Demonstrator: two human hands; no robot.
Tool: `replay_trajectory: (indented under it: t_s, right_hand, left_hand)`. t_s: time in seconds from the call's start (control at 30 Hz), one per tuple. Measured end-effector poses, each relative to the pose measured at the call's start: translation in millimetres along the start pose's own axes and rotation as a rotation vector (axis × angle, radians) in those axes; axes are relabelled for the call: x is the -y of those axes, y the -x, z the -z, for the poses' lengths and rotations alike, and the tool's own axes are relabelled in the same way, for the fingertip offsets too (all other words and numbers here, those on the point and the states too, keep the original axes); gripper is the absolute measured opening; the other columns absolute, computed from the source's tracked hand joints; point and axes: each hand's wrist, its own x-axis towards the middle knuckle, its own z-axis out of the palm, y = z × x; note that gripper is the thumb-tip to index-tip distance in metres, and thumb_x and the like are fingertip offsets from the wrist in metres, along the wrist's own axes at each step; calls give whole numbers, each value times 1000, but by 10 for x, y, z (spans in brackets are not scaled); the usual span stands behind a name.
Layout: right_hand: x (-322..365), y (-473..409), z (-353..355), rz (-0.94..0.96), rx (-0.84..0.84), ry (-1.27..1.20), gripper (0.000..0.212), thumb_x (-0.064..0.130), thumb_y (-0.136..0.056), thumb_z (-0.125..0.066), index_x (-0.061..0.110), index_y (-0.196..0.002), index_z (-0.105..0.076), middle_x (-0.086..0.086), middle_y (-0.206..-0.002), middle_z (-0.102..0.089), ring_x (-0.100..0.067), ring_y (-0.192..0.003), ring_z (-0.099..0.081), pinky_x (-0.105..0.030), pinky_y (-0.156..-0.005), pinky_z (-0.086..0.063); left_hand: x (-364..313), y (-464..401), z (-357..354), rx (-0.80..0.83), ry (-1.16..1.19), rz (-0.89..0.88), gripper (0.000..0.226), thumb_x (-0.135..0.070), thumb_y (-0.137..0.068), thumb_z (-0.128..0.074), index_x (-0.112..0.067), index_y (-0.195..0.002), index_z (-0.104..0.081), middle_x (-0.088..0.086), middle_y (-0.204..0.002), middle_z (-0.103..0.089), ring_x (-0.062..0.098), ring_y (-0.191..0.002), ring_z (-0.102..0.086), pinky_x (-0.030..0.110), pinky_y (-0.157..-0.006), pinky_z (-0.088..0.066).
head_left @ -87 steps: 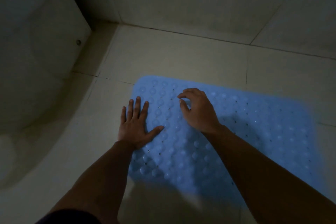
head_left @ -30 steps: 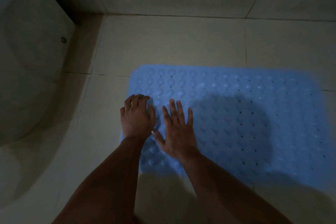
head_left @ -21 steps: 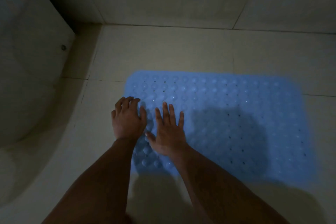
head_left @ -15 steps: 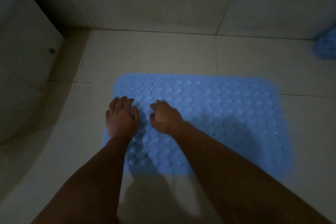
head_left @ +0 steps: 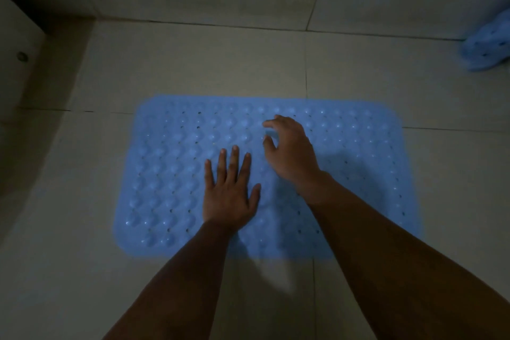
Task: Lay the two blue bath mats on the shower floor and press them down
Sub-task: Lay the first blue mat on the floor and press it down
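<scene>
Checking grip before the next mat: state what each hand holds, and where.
Nothing is held. The left hand lies flat on the blue mat; the right hand is loosely curled over it, gripping nothing.

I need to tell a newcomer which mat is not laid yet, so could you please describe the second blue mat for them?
Start at the tiled shower floor, where a flat blue bath mat lies under both hands. Look from there to the far right edge, by the wall. The second blue mat sits bunched in a heap and only partly in view, not spread flat.
</scene>
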Motion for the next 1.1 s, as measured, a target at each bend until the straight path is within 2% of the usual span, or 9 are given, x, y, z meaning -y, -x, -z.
replay_trajectory:
  t_s: [0.1,0.23,0.4,0.57,0.63,0.73,0.83,0.93,1.1]
  right_hand:
    - [-78,-58,-21,28,-42,-20,31,20,-91,-63,19,-122,-69,-6,-139,-60,-27,-137,-48,-48,-107,-47]
    - [-118,-128,-17,93,-37,75,31,21,-89,-63,18,-119,-69,-8,-138,-60,-29,-136,-49,-50,-101,-51]
    - [-141,-78,30,84,-26,107,32,20,-90,-60,17,-121,-70,-9,-144,-58,-30,-143,-45,-50,-107,-44]
    - [-169,168,44,78,-3,187,38,29,-89,-53,16,-121,-69,-9,-141,-61,-34,-142,-46,-57,-104,-47]
    - [-137,285,35,56,86,249,41,33,-92,-51,18,-129,-64,-8,-147,-54,-33,-147,-39,-59,-110,-39]
    - [-131,486,-83,-7,243,349,51,39,-101,-44,21,-149,-45,-5,-164,-32,-26,-157,-15,-56,-123,-18]
    - [-220,746,-339,37,307,469,63,44,-101,-35,17,-158,-30,-8,-170,-16,-29,-158,-7,-60,-124,-14]
    - [-332,935,-548,80,243,540,70,49,-100,-34,12,-158,-28,-13,-169,-17,-31,-158,-8,-64,-123,-10]
    - [-355,981,-625,96,165,563,73,57,-102,-28,12,-161,-24,-11,-170,-12,-28,-159,0,-62,-123,-7]
  left_hand:
    - [-2,6,-4,-5,-3,-7,78,-62,-102,-24,-22,-166,-4,9,-173,8,31,-160,10,63,-125,-4]
    - [-5,-11,1,19,-3,-7,81,-68,-102,-21,-22,-166,-4,9,-173,7,32,-159,10,63,-125,-4]
    - [-8,-19,14,27,-11,-11,85,-73,-100,-17,-22,-165,4,9,-172,14,31,-158,17,61,-126,-1]
    - [16,-55,158,137,73,-22,81,-71,-100,-8,-25,-165,7,6,-172,19,29,-157,23,59,-126,6]
    - [58,-83,319,142,176,-8,79,-65,-98,-3,-25,-166,-7,4,-174,3,26,-159,13,54,-128,2]
    - [94,-123,520,-1,196,42,66,-52,-106,-15,-21,-163,-25,5,-171,-21,27,-160,-1,52,-129,-10]
    - [98,-146,601,-55,172,65,61,-47,-108,-19,-21,-163,-25,5,-170,-24,30,-160,-3,54,-128,-14]
    - [93,-140,635,-82,136,34,63,-48,-107,-18,-21,-162,-26,6,-170,-24,30,-160,-4,54,-128,-16]
    - [84,-162,583,-58,137,14,60,-48,-109,-24,-23,-163,-25,5,-171,-22,29,-160,-1,53,-128,-16]
